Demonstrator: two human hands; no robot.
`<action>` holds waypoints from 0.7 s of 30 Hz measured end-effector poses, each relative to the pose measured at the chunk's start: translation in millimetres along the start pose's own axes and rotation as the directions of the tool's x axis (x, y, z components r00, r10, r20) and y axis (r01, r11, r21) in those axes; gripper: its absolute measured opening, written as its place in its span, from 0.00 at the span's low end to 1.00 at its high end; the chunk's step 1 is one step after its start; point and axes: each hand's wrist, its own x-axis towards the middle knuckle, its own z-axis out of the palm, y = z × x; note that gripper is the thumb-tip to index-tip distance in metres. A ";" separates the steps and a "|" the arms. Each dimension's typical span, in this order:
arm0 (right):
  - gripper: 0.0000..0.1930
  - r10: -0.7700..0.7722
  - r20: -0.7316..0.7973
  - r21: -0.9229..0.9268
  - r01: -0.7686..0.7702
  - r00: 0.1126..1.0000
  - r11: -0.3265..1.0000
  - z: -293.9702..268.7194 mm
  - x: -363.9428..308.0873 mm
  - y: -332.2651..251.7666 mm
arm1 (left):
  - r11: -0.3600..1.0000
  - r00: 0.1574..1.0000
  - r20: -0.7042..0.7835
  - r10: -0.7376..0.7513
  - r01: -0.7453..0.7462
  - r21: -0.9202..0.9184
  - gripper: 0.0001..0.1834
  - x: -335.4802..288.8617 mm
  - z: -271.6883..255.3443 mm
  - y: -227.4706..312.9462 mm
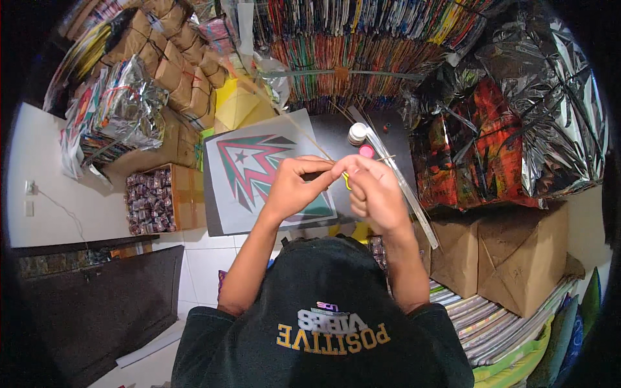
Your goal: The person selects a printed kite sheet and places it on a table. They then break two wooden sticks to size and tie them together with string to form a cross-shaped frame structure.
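Observation:
Over the table, my left hand [301, 184] is closed in a pinch on a thin tan stick [309, 132], which slants away to the far left. Close against it, my right hand [374, 194] has its fingers curled in at the same stick; a short thin end sticks out past its right side. A bit of something yellow [347, 181] shows under the right fingers, its kind hidden. Beneath the hands lies a white sheet [262, 223] with a red, green and black zigzag pattern and a star.
A dark table [388, 139] carries a white-lidded jar [357, 134], a pink round lid [366, 150] and a long metal ruler [414, 210]. Stacked, tied colourful sheets [343, 61] stand behind. Wrapped bundles [479, 149] and cardboard boxes [517, 258] crowd the right; an open carton [187, 194] stands left.

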 end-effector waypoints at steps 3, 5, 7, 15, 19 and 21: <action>0.16 0.035 0.057 -0.201 -0.023 0.998 0.979 -12.0 0.4 -21.3 | 0.992 0.999 -0.006 0.047 -0.046 0.120 0.09 0.6 -7.3 0.2; 0.12 -0.090 0.046 -0.449 0.101 0.995 0.888 -12.8 0.3 -29.6 | 0.979 0.999 0.040 0.019 -0.026 0.202 0.09 1.6 -16.6 5.1; 0.10 -0.193 0.086 -0.562 0.208 0.977 0.801 -29.7 2.5 -26.2 | 0.957 0.989 0.123 -0.077 0.039 0.289 0.08 3.7 -28.6 15.7; 0.07 -0.388 0.049 -0.858 0.238 0.920 0.455 -25.1 -4.3 -77.7 | 0.796 0.945 0.328 0.002 -0.200 0.571 0.10 24.8 -55.6 29.1; 0.06 -0.404 -0.006 -0.925 0.149 0.915 0.351 -34.0 -15.5 -99.8 | 0.800 0.935 0.355 -0.009 -0.206 0.563 0.09 27.8 -68.7 33.9; 0.06 -0.395 0.034 -0.938 0.165 0.918 0.304 -43.0 -20.8 -101.3 | 0.793 0.940 0.341 0.025 -0.227 0.566 0.09 30.4 -73.0 33.3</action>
